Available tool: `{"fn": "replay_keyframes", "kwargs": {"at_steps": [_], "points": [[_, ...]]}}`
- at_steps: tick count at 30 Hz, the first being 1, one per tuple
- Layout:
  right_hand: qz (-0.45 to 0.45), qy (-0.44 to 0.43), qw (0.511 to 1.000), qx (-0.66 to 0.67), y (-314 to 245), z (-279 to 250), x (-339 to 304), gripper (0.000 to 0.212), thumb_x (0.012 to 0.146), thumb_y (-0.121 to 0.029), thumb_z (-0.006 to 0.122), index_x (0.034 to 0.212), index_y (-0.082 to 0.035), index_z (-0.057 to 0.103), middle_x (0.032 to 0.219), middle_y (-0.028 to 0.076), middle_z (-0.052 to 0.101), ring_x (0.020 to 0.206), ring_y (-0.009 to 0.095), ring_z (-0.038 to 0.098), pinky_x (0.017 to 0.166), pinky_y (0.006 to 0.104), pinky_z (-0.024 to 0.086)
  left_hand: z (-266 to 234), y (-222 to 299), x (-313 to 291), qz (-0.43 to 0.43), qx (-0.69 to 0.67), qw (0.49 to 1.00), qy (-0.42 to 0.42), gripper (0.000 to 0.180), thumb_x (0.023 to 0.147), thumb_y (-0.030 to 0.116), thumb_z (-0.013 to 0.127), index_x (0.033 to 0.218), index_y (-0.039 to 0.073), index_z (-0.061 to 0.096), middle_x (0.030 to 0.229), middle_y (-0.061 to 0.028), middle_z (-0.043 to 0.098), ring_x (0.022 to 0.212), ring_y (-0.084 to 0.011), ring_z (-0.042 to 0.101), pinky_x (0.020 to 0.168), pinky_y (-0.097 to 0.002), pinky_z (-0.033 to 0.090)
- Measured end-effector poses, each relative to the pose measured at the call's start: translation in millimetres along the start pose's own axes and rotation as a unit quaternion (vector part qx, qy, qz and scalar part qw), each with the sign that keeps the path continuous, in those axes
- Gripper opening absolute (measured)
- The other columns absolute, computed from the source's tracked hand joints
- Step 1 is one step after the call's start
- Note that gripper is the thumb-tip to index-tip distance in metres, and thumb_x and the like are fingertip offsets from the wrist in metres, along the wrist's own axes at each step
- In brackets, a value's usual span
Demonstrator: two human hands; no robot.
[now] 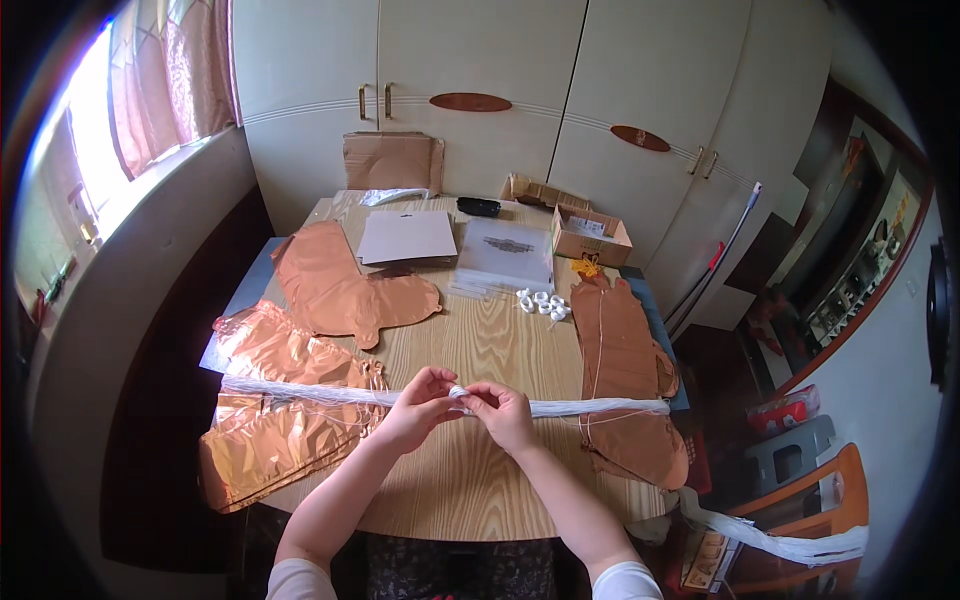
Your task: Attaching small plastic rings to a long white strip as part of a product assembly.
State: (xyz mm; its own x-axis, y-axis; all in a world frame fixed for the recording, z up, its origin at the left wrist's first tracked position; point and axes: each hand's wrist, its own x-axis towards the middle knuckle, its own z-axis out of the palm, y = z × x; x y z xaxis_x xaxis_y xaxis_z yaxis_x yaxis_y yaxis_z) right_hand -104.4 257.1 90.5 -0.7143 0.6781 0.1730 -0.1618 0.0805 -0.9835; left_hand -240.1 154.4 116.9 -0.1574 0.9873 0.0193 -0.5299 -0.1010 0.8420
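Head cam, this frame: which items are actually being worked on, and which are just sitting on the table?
In hand:
- left hand and right hand, both pinching the long white string bundle stretched across the wooden table

Lying about:
- flat rose-gold foil balloons
- small white plastic clips
- white sheet of card
- open cardboard box
- stack of clear plastic bags

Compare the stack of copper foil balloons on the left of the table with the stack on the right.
The left stack is shiny and crinkled, catching window light; the right stack looks matte and duller. The left stack fans out wide across the table edge; the right stack lies in a narrow strip running away from the person. Both are flat, uninflated, copper-coloured, and lie under the white strand bundle held by both hands.
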Motion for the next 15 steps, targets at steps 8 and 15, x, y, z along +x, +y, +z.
{"fn": "replay_keyframes", "kwargs": {"at_steps": [8,15], "points": [[0.103,0.101,0.99,0.015,-7.7,-38.3,59.9,0.007,0.081,-0.006,0.061,0.088,-0.003,0.064,0.076,0.002,0.064,0.063,0.006,0.056,0.056,0.0195,0.045,-9.0,4.4,-0.2,-0.003,0.02,0.997,0.075,0.028,0.083,0.004,0.053,0.11,0.008,0.047,0.108,-0.0037,0.053,0.097,-0.0138,0.053,0.079,-0.0281,0.043],[0.122,0.126,0.925,-0.338,41.2,-144.9,148.5,0.013,0.077,-0.009,0.064,0.086,-0.001,0.064,0.07,0.006,0.062,0.059,0.012,0.058,0.054,0.0263,0.047,-8.6,1.7,11.5,0.005,0.048,0.996,0.074,0.019,0.081,0.005,0.055,0.099,0.009,0.053,0.09,-0.0014,0.059,0.088,-0.0112,0.056,0.074,-0.0235,0.042]]}}
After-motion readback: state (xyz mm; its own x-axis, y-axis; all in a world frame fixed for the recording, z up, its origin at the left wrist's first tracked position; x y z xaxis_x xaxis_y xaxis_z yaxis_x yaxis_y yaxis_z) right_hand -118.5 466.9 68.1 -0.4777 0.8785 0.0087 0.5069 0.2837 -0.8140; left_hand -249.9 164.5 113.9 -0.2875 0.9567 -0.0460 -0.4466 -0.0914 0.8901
